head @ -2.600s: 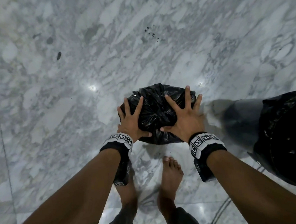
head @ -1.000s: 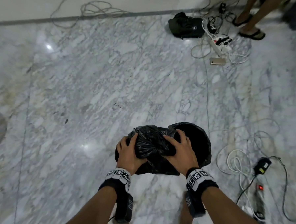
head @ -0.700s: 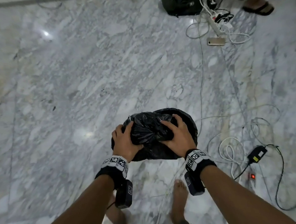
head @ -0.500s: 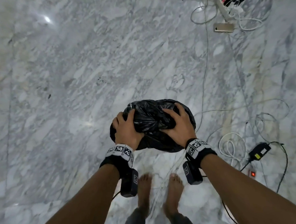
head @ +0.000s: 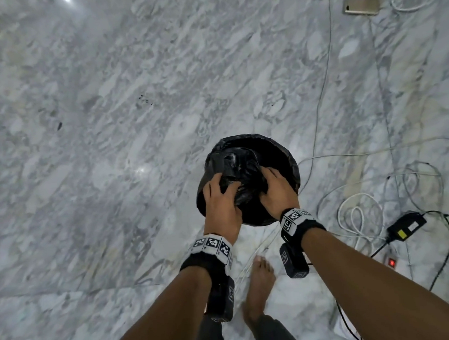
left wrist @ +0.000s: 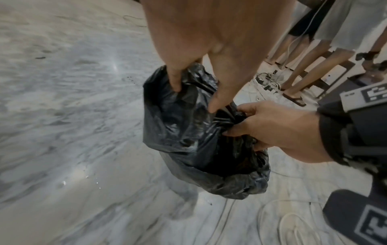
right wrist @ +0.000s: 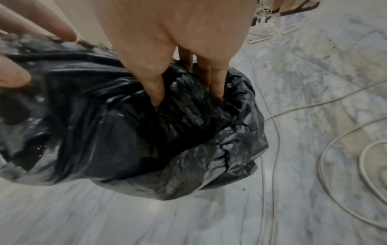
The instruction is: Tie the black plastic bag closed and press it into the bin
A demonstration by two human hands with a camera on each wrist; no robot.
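A tied black plastic bag (head: 235, 166) sits partly inside a round bin (head: 285, 153) lined with black plastic, on the marble floor. My left hand (head: 223, 189) grips the bag's near left side, fingers curled into the plastic. My right hand (head: 269, 181) grips its right side. In the left wrist view my left fingers (left wrist: 173, 79) dig into the bag (left wrist: 184, 132) while the right hand (left wrist: 272, 126) holds it near the knot. In the right wrist view my right fingers (right wrist: 155, 92) sink into the bag (right wrist: 94, 116) above the bin liner (right wrist: 209, 165).
White and grey cables (head: 356, 215) loop over the floor right of the bin, beside a black adapter (head: 406, 228) and a power strip (head: 392, 262). A phone (head: 361, 5) lies at the far right. My bare foot (head: 260, 279) stands near the bin. Another person's legs (left wrist: 310, 66) are beyond it.
Both hands lifted the bag off the floor and carried it to the bin. It now sits lower, inside the rim, with my fingers still curled on it.
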